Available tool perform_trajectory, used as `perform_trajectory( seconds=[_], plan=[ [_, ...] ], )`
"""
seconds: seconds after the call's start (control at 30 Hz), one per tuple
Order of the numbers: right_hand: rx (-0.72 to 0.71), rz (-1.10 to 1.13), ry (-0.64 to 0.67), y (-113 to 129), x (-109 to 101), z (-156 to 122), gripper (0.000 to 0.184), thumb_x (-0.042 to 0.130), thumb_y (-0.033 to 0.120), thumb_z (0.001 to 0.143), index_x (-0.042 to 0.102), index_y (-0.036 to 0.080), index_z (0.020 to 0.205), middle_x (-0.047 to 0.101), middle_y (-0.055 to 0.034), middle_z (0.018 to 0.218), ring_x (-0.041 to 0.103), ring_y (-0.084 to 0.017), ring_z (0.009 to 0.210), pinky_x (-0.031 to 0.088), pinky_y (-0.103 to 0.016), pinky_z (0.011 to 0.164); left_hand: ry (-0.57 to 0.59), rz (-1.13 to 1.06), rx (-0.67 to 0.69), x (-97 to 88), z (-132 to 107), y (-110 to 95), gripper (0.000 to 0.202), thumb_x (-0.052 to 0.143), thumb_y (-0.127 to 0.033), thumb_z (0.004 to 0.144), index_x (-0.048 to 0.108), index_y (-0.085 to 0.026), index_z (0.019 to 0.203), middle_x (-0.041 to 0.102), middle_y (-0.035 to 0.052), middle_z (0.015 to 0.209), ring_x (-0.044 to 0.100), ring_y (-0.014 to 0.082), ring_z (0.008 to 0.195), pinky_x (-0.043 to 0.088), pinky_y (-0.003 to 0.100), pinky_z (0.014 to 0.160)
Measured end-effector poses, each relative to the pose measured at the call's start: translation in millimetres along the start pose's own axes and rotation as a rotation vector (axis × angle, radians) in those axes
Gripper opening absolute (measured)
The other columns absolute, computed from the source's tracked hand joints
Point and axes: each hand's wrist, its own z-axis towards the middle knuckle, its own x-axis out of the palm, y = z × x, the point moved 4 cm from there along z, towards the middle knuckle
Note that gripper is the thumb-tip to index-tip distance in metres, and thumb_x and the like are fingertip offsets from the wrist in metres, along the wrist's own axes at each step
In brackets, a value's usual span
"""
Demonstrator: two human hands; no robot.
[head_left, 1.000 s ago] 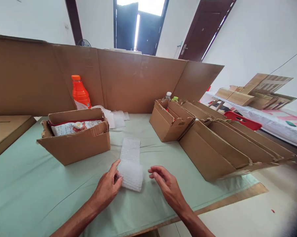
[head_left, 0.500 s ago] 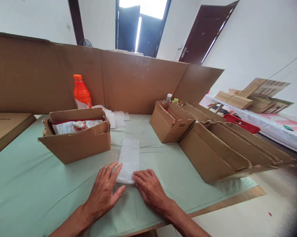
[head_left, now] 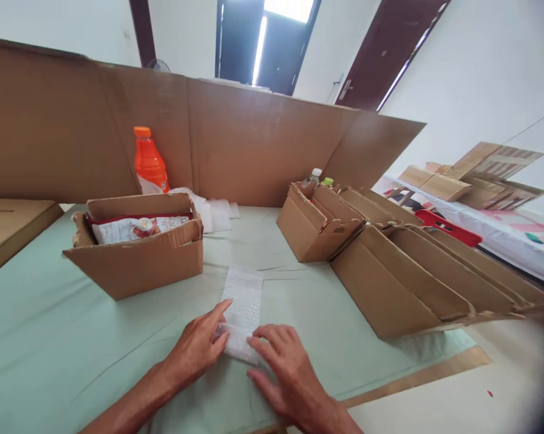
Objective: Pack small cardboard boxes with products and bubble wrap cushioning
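A strip of white bubble wrap (head_left: 243, 301) lies lengthwise on the pale green cloth (head_left: 50, 337) in front of me. My left hand (head_left: 198, 348) rests on its near left corner, fingers curled, forefinger stretched along the edge. My right hand (head_left: 283, 367) lies on the near right corner with its fingers bent down onto the wrap. The near end of the strip looks bunched or rolled under both hands.
An open cardboard box (head_left: 136, 256) with white and red packets stands to the left, an orange bottle (head_left: 149, 160) behind it. A row of folded cartons (head_left: 411, 271) leans at the right. A cardboard screen (head_left: 235, 144) walls the back. More boxes (head_left: 475, 175) lie on a table at far right.
One second ago the near end was rolled up thick between my parted hands. Half a second ago both palms lay flat on it. Now the fingers curl on the near end again.
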Motion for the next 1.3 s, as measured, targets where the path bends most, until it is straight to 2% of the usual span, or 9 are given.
perform_trajectory(
  seconds=[0.13, 0.23, 0.37, 0.6, 0.73, 0.83, 0.97, 1.17, 1.3],
  plan=[
    [0.012, -0.025, 0.09, -3.9, 19.9, 5.8, 0.025, 0.06, 0.02, 0.088, 0.061, 0.024, 0.113, 0.07, -0.0067, 0.11, 0.061, -0.024, 0.096, 0.045, -0.039, 0.086, -0.207, 0.138, 0.22, -0.7, -2.9, -2.2, 0.049, 0.056, -0.021, 0.085, 0.058, -0.024, 0.134, 0.066, 0.01, 0.125, 0.062, 0.0267, 0.114, 0.051, 0.043, 0.098],
    [0.115, 0.102, 0.01, -16.1, 23.6, 4.6, 0.026, 0.054, 0.016, 0.092, 0.063, 0.023, 0.115, 0.073, -0.0056, 0.104, 0.064, -0.021, 0.092, 0.047, -0.036, 0.086, -0.16, 0.128, 0.327, -0.9, -16.4, -1.1, 0.054, 0.057, -0.018, 0.085, 0.054, -0.028, 0.138, 0.068, 0.0075, 0.122, 0.062, 0.0247, 0.112, 0.052, 0.041, 0.099],
    [0.213, 0.253, 0.039, -19.3, 17.9, -5.2, 0.028, 0.056, 0.022, 0.094, 0.064, 0.025, 0.121, 0.074, -0.0056, 0.111, 0.067, -0.022, 0.097, 0.049, -0.037, 0.09, -0.043, 0.064, 0.197, -2.7, -25.7, -0.9, 0.055, 0.049, -0.016, 0.089, 0.048, -0.027, 0.143, 0.073, 0.0043, 0.104, 0.067, 0.0196, 0.091, 0.056, 0.034, 0.084],
    [0.023, 0.011, 0.055, -3.7, 10.6, -4.4, 0.039, 0.066, 0.025, 0.086, 0.059, 0.023, 0.125, 0.063, -0.014, 0.129, 0.06, -0.031, 0.11, 0.046, -0.047, 0.092, -0.091, 0.246, 0.068, -1.1, -4.3, -7.5, 0.045, 0.043, -0.023, 0.091, 0.058, -0.016, 0.133, 0.07, 0.0128, 0.11, 0.064, 0.0282, 0.098, 0.051, 0.049, 0.09],
    [0.097, 0.133, -0.001, -15.5, 20.2, 5.3, 0.024, 0.054, 0.019, 0.093, 0.065, 0.022, 0.115, 0.072, -0.0106, 0.11, 0.065, -0.027, 0.097, 0.048, -0.043, 0.087, -0.171, -0.098, -0.161, -6.3, -19.7, 5.5, 0.054, 0.049, -0.039, 0.091, 0.047, -0.019, 0.142, 0.064, 0.0122, 0.116, 0.064, 0.0224, 0.087, 0.055, 0.042, 0.08],
    [0.319, 0.471, -0.078, -24.5, 25.0, 10.9, 0.023, 0.053, 0.031, 0.097, 0.067, 0.023, 0.113, 0.074, -0.0078, 0.104, 0.068, -0.024, 0.092, 0.052, -0.037, 0.083, -0.244, -0.586, -0.35, 0.6, -42.8, 17.8, 0.073, 0.054, -0.046, 0.088, 0.031, -0.017, 0.15, 0.058, 0.0177, 0.13, 0.065, 0.0234, 0.104, 0.056, 0.04, 0.087],
    [0.433, 0.882, 0.073, -13.8, 36.1, 12.7, 0.034, 0.051, 0.048, 0.097, 0.069, 0.022, 0.11, 0.073, -0.0054, 0.09, 0.068, -0.021, 0.079, 0.055, -0.03, 0.069, -0.247, -1.055, -0.457, 20.0, -56.8, 14.9, 0.086, 0.06, -0.041, 0.083, 0.021, -0.015, 0.155, 0.062, 0.0156, 0.127, 0.063, 0.0236, 0.114, 0.048, 0.04, 0.101],
    [0.395, 0.609, -0.106, -27.9, 12.0, 13.0, 0.044, 0.064, 0.054, 0.087, 0.067, 0.027, 0.121, 0.065, -0.0124, 0.128, 0.061, -0.03, 0.115, 0.05, -0.043, 0.098, -0.221, -1.189, -0.447, 14.5, -55.3, -5.9, 0.083, 0.066, -0.033, 0.077, 0.031, -0.017, 0.152, 0.067, 0.0036, 0.096, 0.061, 0.0174, 0.092, 0.047, 0.03, 0.088],
    [0.367, 0.872, 0.093, -18.8, 18.7, 22.0, 0.067, 0.064, 0.065, 0.082, 0.057, 0.024, 0.135, 0.066, -0.0132, 0.126, 0.065, -0.028, 0.105, 0.055, -0.038, 0.086, -0.119, -1.138, -0.368, 15.4, -53.7, -12.4, 0.086, 0.067, -0.031, 0.075, 0.031, -0.017, 0.152, 0.066, 0.0034, 0.095, 0.061, 0.0161, 0.082, 0.048, 0.028, 0.078]
  ],
)
